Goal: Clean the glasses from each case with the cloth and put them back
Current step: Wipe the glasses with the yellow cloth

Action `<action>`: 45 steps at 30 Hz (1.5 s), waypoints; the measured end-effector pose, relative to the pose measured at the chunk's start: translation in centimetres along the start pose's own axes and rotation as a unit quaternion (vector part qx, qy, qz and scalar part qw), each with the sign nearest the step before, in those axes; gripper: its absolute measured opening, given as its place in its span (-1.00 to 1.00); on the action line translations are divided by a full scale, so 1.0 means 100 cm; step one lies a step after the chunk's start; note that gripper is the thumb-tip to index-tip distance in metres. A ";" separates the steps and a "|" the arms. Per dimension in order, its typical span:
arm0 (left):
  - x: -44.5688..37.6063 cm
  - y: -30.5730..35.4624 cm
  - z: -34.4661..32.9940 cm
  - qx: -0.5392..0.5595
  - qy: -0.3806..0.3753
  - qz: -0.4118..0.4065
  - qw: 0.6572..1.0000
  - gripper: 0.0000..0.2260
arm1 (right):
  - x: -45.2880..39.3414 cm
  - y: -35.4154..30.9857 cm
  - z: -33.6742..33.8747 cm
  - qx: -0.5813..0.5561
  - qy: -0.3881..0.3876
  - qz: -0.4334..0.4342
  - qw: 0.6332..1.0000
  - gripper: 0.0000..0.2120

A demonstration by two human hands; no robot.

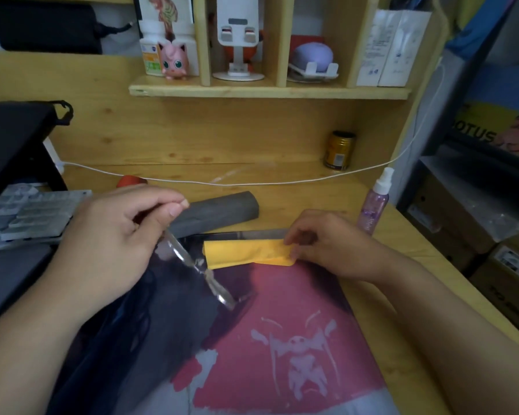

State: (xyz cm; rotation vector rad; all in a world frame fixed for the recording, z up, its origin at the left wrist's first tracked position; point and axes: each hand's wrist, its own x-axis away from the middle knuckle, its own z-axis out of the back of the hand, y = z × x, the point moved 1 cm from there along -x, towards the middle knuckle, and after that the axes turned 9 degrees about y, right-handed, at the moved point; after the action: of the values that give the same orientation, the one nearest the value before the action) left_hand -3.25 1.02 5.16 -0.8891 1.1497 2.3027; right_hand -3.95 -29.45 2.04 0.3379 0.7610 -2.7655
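Observation:
My left hand (117,235) grips a pair of clear-framed glasses (203,272) by one end; they slant down to the right above the printed desk mat (282,339). To the right, my right hand (321,242) pinches the right end of a folded yellow cloth (246,253) that lies on the mat's far edge. A grey glasses case (219,212) lies closed on the desk just behind both hands. Something red (129,181) shows behind my left hand, mostly hidden.
A purple spray bottle (375,205) stands at the right. A gold can (339,151) sits at the back, with a white cable (252,182) running across the desk. A keyboard (24,214) lies at the left. Shelves with figures hang above.

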 end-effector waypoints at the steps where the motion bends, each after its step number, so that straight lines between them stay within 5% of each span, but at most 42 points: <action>1: 0.000 0.003 0.002 0.006 -0.015 -0.034 0.999 -0.84 | 0.000 0.002 0.000 0.015 -0.007 0.000 1.000 -0.87; 9: 0.005 0.010 -0.004 0.156 -0.045 -0.040 0.986 -0.86 | 0.000 -0.001 0.003 0.026 0.009 -0.006 1.000 -0.96; 12: 0.009 0.010 -0.012 0.235 -0.051 0.015 0.970 -0.79 | 0.003 -0.018 0.008 -0.171 0.079 -0.068 0.980 -0.92; 15: 0.012 0.010 -0.020 0.264 -0.067 0.041 0.961 -0.90 | 0.001 -0.029 0.011 -0.377 0.139 -0.179 0.898 -0.93; 17: 0.014 0.010 -0.024 0.271 -0.087 0.052 0.957 -0.91 | -0.001 -0.021 0.009 -0.297 0.140 -0.270 0.905 -0.93; 19: 0.016 0.010 -0.027 0.269 -0.101 0.057 0.956 -0.91 | 0.001 -0.003 0.008 -0.073 0.112 -0.315 0.940 -0.86; 21: 0.016 0.010 -0.027 0.266 -0.100 0.060 0.957 -0.87 | 0.003 0.005 0.009 0.068 0.099 -0.303 0.945 -0.80; 24: 0.015 0.009 -0.028 0.270 -0.097 0.066 0.956 -0.87 | 0.003 -0.002 0.021 0.074 0.125 -0.218 0.965 -0.90; 28: 0.017 0.006 -0.031 0.266 -0.110 0.072 0.955 -0.89 | 0.008 -0.014 0.024 0.053 -0.084 -0.083 0.992 -0.94; 30: 0.018 0.005 -0.033 0.268 -0.117 0.077 0.953 -0.90 | 0.010 -0.014 0.017 0.072 -0.119 -0.071 0.988 -0.92; 34: 0.018 0.004 -0.034 0.270 -0.115 0.081 0.953 -0.86 | 0.010 -0.014 0.017 0.060 -0.099 -0.067 0.991 -0.78; 41: 0.019 0.005 -0.035 0.268 -0.098 0.074 0.956 -0.88 | 0.008 -0.011 0.017 0.068 -0.066 -0.045 0.994 -0.95; 45: 0.021 0.008 -0.038 0.283 -0.067 0.061 0.955 -0.92 | 0.006 -0.026 0.032 -0.157 0.054 -0.095 0.982 -0.81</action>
State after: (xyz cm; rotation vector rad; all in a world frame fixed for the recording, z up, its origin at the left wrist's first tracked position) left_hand -3.86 -2.34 2.45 -0.4467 1.7121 1.9084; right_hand -5.78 -29.06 5.81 0.3704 1.2982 -2.7520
